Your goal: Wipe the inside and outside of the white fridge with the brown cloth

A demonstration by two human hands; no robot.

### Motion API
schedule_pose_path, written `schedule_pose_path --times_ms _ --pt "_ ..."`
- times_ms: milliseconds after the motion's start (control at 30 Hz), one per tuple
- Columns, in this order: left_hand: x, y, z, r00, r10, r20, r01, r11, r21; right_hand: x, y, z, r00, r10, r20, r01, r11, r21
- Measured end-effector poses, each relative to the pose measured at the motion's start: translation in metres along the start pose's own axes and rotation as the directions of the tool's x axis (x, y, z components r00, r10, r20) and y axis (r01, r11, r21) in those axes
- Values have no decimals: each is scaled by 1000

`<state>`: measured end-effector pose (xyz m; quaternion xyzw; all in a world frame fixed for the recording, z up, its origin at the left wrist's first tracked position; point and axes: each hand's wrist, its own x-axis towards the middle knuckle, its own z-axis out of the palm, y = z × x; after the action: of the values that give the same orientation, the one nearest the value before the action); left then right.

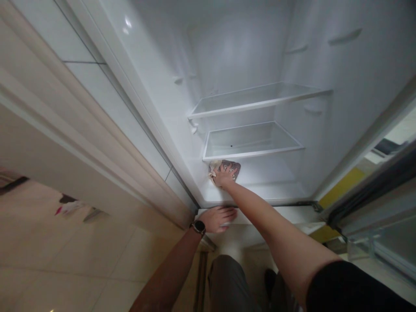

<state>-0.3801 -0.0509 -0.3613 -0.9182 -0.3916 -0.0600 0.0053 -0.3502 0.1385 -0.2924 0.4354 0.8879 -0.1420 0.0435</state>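
I look down into an open, empty white fridge (247, 56). My right hand (223, 174) reaches deep inside and presses a crumpled brownish cloth (231, 166) against the fridge floor, just under the lower glass shelf (250, 141). Its fingers are curled over the cloth. My left hand (219, 218), with a black watch (198, 226) on its wrist, lies flat with fingers stretched out on the white front ledge (276, 214) below the compartment.
A second glass shelf (256, 97) sits higher up. The open fridge door (377, 216) with its door bins stands at the right. A beige tiled floor (65, 260) lies to the left with small items on it. My knees (227, 281) are below.
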Motion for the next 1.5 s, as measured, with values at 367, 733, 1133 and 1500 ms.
schedule_pose_path --times_ms 367,733,1133,1500 --pt "-2 2 -1 998 -57 26 57 998 -2 -54 22 -5 957 -252 145 257 966 -20" --pt "-2 0 -1 998 -59 1 59 998 30 -97 60 -22 875 -483 10 481 873 72" --pt "-3 0 2 998 -65 -2 65 997 37 -127 167 -14 961 -36 -275 35 999 -8" --pt "-5 3 -3 998 -65 2 65 997 37 -121 161 -8 954 22 -298 -21 1000 6"
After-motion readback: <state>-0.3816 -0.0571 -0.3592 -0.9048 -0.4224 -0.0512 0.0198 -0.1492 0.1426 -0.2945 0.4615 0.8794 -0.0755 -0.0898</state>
